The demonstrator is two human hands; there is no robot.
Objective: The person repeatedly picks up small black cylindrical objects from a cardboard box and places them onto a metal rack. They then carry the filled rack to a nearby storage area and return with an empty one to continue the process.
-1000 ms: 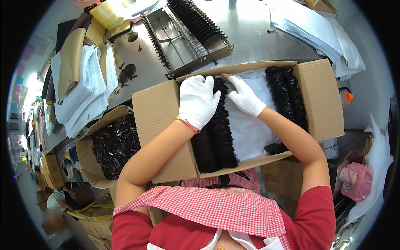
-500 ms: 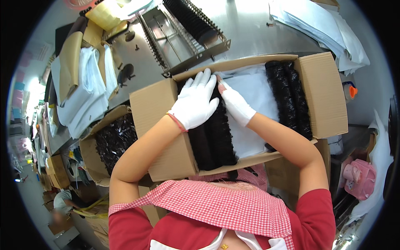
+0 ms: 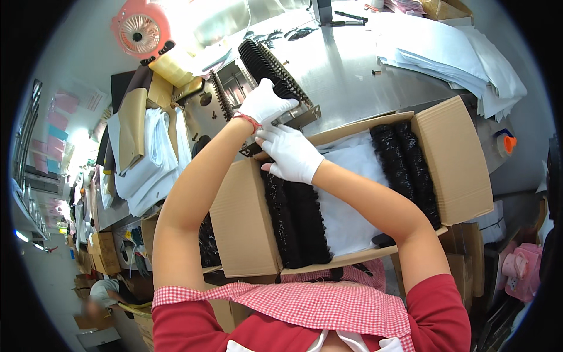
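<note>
My left hand, in a white glove, is over the near end of a metal rack. Its thumb and fingers are spread beside a row of thin black pieces standing in the rack; some fingertips are hidden. My right hand, also gloved, has bare fingertips showing and its fingers apart. It hovers over the far left corner of an open cardboard box. Shiny black bundles lie along the box's left side and more black bundles along the right, with white sheeting between them.
White sheets are stacked at the far right of the metal table. A pink fan stands far left, above folded white and tan sheets. An orange-and-white tape dispenser lies right. A person is at lower left.
Both hands have lifted off the left black bundles in the box. The left has moved up to the rack; the right has shifted left to the box's corner. The view has tilted upward.
</note>
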